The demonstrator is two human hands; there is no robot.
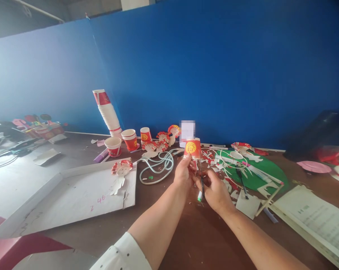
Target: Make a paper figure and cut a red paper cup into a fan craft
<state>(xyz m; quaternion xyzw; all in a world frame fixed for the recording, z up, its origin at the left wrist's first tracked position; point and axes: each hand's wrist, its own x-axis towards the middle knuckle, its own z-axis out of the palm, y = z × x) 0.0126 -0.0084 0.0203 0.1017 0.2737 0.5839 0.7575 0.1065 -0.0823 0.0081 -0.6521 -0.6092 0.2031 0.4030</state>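
My left hand (183, 170) is closed round a red paper cup (192, 147) with a yellow round emblem, held upside down above the brown table. My right hand (214, 190) is closed on a thin dark pen or marker (201, 183) with a pale green tip, its upper end close under the cup. Both hands meet near the middle of the table, just in front of a tangle of white paper strips (228, 165).
A tall leaning stack of paper cups (109, 112) and three single red cups (130, 139) stand at the back. Paper-cup figures (160, 144), a white cable (158, 165), a large white board (73, 195), a green sheet (259, 172) and printed papers (315, 217) lie around.
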